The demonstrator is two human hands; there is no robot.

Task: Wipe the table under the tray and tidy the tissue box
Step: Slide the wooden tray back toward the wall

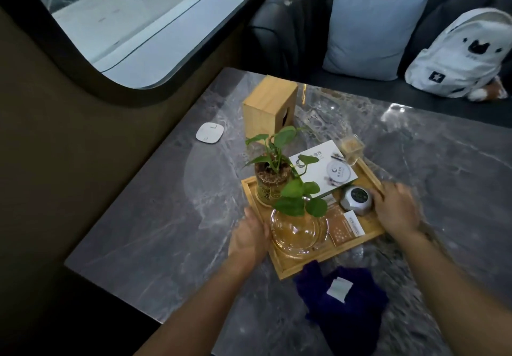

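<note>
A wooden tray (288,268) sits on the grey marble table (155,217). It carries a plant in a glass jar (273,181), a glass ashtray (297,233), cards and a small round silver device (357,199). My left hand (249,237) grips the tray's left edge. My right hand (396,208) grips its right edge and looks slightly blurred. A wooden tissue box (267,109) stands on end behind the tray. A dark blue cloth (346,308) with a white label lies crumpled just in front of the tray.
A white square coaster-like pad (209,132) lies near the table's left edge. A small glass cube (352,147) sits at the tray's far corner. Behind the table is a dark sofa with a pale blue cushion (371,34) and a white backpack (460,56). A wall with a window runs along the left.
</note>
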